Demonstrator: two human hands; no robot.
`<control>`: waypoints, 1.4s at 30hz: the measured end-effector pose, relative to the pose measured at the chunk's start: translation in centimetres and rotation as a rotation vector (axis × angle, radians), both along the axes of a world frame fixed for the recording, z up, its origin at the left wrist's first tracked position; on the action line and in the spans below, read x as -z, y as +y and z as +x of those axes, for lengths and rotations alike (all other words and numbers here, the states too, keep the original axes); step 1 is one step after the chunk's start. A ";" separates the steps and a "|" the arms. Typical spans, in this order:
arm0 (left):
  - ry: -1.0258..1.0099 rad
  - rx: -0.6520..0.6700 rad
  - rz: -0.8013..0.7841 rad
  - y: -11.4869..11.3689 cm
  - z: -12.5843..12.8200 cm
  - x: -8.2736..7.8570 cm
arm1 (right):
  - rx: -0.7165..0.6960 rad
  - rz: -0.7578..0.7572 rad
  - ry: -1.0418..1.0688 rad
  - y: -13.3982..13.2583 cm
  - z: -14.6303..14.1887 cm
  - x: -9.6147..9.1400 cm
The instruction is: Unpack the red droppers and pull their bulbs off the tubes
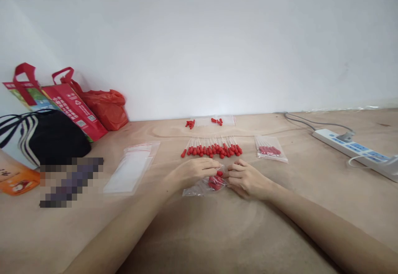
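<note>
My left hand (195, 170) and my right hand (245, 178) meet at the middle of the wooden table (199, 232), both pinching a small clear plastic bag (205, 186) that holds red-tipped droppers. Its open end lies between my fingertips. Just beyond my hands lies a row of several droppers with red bulbs (213, 149). A filled clear bag of droppers (270, 149) lies to the right of the row. A stack of flat clear bags (132, 167) lies to the left.
A few loose red bulbs (190, 123) and another clear bag (225, 120) lie near the wall. Red shopping bags (74, 104) and a black striped bag (43, 137) stand at the left. A white power strip (354, 147) with cables lies at the right.
</note>
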State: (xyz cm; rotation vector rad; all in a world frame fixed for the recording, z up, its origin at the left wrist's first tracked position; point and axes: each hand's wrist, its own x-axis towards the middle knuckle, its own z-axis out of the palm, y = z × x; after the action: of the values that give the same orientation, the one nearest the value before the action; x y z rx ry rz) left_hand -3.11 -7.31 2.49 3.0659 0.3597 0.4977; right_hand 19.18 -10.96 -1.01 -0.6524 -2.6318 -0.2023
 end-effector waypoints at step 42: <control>-0.163 -0.478 -0.364 -2.7 -1.2 3.4 | 0.322 -0.343 0.193 -0.5 -2.0 0.5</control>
State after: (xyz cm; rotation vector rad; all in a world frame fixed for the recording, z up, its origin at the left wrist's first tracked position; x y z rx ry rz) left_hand -4.27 -10.02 -0.93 2.5572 1.0544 0.6062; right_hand 17.22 -11.47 -1.50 -1.1485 -2.3810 0.2165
